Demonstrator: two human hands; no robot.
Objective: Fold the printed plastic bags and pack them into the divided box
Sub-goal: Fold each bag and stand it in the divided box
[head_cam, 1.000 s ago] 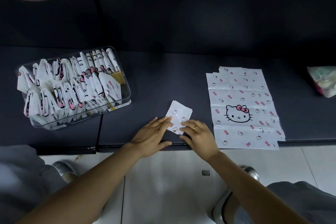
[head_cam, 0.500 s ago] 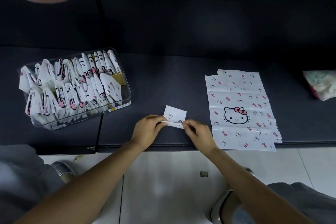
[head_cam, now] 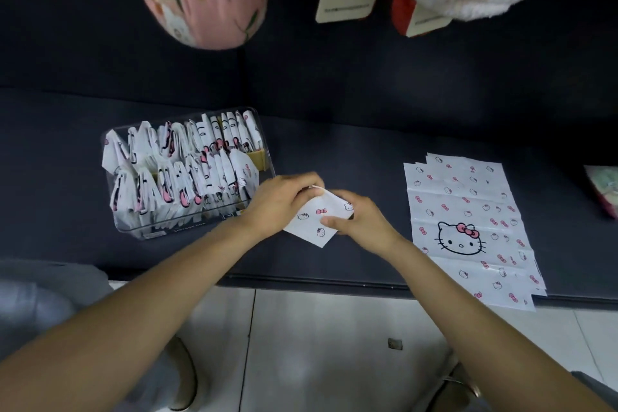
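Holding one folded bag [head_cam: 312, 217] between both hands just above the dark surface [head_cam: 351, 157], the person was near the end of that piece: the left hand [head_cam: 284, 201] had its fingers curled over the bag's upper-left edge, grip closed on it, and the right hand [head_cam: 363, 222] pinched the right side w/ thumb on top, so also gripping. Bag showed as a small white diamond w/ pink bows and cat faces, sitting just right of the divided box [head_cam: 187, 174], close but not yet in it. Box was a clear tray w/ two rows of folded bags standing on edge, packed nearly wall to wall; a yellowish divider showed at the far right end, where a little room seemed left. Stack of flat bags [head_cam: 468, 227] lay well to the right on the same surface, several sheets fanned, big cat-face print on top. My read: most of the job done, this bag needs tucking into the box, then the remaining flat stack still needs folding. Exact sheet count couldn't be told.
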